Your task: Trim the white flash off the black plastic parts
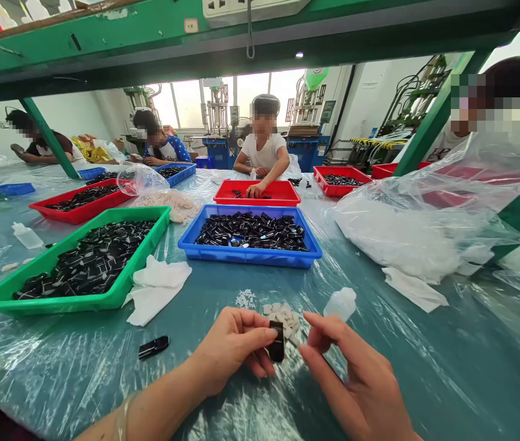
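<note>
Between the thumb and fingers of my left hand is a small glossy black piece, held upright. Just right of it is my right hand, its thumb and index finger apart, with nothing visible between them. Behind the black piece lies a small pile of pale, flat bits, beside some white shreds. Another black piece rests on the plastic-covered table, left of my left hand.
A blue tray and a green tray hold many black pieces. White cloth lies between them. A translucent bottle lies near my right hand. Across the table, a person reaches into a red tray. A green shelf beam crosses overhead.
</note>
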The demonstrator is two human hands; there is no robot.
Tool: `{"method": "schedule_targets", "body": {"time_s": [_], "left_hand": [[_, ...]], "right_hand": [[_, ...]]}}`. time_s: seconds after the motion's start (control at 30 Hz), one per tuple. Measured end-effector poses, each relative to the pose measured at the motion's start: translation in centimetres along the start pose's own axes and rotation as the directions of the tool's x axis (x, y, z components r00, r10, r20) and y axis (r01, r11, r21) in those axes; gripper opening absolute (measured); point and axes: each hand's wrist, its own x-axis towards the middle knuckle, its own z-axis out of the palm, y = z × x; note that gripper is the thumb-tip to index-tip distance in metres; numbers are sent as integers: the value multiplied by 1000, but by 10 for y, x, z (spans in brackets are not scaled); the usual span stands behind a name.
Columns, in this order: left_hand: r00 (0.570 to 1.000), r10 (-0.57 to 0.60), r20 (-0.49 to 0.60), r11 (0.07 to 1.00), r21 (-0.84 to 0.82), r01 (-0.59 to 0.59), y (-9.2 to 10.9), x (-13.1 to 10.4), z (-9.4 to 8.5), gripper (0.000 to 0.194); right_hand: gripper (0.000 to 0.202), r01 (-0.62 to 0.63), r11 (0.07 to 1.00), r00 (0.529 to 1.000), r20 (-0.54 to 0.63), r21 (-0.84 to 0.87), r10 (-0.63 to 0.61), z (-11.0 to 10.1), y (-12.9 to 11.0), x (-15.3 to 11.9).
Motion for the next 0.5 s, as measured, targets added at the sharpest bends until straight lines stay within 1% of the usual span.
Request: {"method": "schedule_targets", "body": {"time_s": [0.07,0.13,0.2,0.27,0.3,0.37,0.43,0.5], "left_hand": [[1000,1,-12,1000,-7,-1,-1,0,0,35],[1000,0,-21,1000,-15,0,-1,1,-1,34],[1000,-10,-24,1000,-18,10,-1,2,-1,35],[999,-26,-27,999,-19,25,-1,2,0,35],[999,-31,-29,999,-20,31,-2,2,0,35],[999,-29,-25,999,-27,28,-2,1,0,34],[1000,-21,-4,999,-36,20,-2,0,-1,33],[1000,-11,26,999,-43,12,-2,0,-1,31]], "right_hand": [[10,-71,994,996,46,-79,75,-4,3,1],[14,-103,958,974,168,-269,151,-9,10,0],[17,-44,871,924,311,-490,222,-13,17,-4],[16,40,776,859,418,-629,294,-17,24,-10],[15,73,747,829,457,-661,324,-18,26,-12],[15,102,731,791,501,-675,352,-17,28,-16],[20,100,745,783,514,-660,350,-15,28,-19],[23,79,752,793,498,-655,351,-12,28,-20]]}}
